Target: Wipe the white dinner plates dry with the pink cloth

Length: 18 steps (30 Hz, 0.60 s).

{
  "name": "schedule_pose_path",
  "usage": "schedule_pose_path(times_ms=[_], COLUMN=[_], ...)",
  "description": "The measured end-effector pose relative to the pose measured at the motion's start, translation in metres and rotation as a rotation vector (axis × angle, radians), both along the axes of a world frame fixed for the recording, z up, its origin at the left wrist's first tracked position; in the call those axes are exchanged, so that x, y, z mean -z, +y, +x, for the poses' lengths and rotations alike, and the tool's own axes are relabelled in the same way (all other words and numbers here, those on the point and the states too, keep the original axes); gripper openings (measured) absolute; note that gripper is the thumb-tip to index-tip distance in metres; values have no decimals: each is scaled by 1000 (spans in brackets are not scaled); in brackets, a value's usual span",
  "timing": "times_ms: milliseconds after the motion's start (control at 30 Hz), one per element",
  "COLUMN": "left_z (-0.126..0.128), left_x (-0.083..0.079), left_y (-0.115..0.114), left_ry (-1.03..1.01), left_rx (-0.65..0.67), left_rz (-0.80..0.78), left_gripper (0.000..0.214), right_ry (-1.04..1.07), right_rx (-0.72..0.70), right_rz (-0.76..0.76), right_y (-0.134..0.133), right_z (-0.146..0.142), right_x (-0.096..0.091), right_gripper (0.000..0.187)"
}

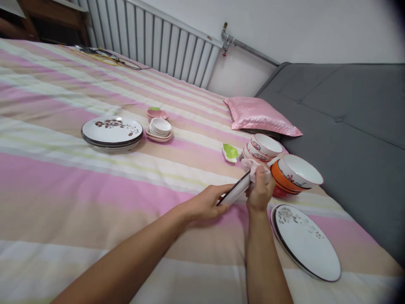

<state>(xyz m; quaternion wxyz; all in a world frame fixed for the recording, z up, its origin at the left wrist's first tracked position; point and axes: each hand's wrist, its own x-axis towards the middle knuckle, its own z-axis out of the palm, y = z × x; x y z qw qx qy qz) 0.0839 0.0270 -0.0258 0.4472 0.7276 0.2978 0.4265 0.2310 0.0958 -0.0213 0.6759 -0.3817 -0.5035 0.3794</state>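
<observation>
A white plate with a dark rim is held tilted, nearly edge-on, between my two hands above the bed. My left hand grips its lower left edge. On the opposite edge, my right hand closes around a pale cloth pressed against the plate. Just beyond that hand are stacked white bowls with red rims and a stack of larger bowls, one of them orange. To the right lie oval plates with a floral print.
Round floral plates are stacked on the striped bedspread at left, beside small white dishes and a pink dish. A green leaf-shaped dish, a pink pillow, a grey headboard and a radiator stand farther off.
</observation>
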Motion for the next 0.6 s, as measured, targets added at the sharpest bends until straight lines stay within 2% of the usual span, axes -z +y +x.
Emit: schedule_pose_path(times_ms=[100,233,333,467,533,600], left_z=[0,0,-1,-1,-1,0], left_x=[-2,-2,2,11,15,17], left_y=[-1,0,3,6,7,7], left_ry=[-20,6,99,378,442,425], left_rx=[30,19,-95,-306,-339,-348], left_rz=[-50,-84,-90,-211,-247,-237], left_gripper=[55,50,40,30,21,17], right_ry=[47,104,125,181,217,260], right_rx=[93,118,163,198,177,163], right_rz=[10,-107,-202,-328,-388,-429], right_y=[9,19,23,27,28,28], right_z=[5,11,18,26,29,30], right_x=[5,10,14,19,21,21], right_gripper=[31,37,36,30,30,29])
